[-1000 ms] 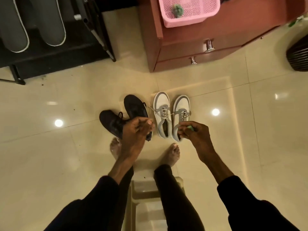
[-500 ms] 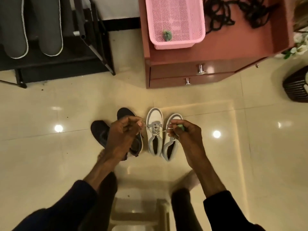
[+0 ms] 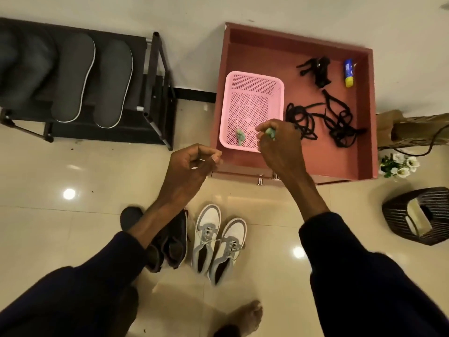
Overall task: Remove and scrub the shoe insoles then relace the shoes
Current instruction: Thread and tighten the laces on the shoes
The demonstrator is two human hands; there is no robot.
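Note:
A pair of white and grey shoes [image 3: 209, 235] stands on the floor beside a pair of black shoes [image 3: 175, 244]. My left hand [image 3: 187, 169] is raised above them with curled fingers, pinching a thin pale shoelace [image 3: 194, 224] that runs down to the white shoes. Over the front edge of a pink basket [image 3: 255, 81], my right hand [image 3: 279, 149] grips a small green piece [image 3: 271, 133]. A second green piece [image 3: 240, 137] lies inside the basket. Two dark insoles [image 3: 75, 79] lean on a black rack [image 3: 158, 93].
The basket sits on a red cabinet top [image 3: 352, 154] with loose black laces [image 3: 335, 122] and a blue and yellow tube [image 3: 348, 72]. White flowers [image 3: 398, 165] and a dark woven basket [image 3: 418, 215] stand at the right. My bare foot [image 3: 245, 317] is on the tiles.
Both hands rose from the white shoes. The right hand carried the green piece up over the pink basket, and the left drew the lace upward. My view tilted up toward the cabinet.

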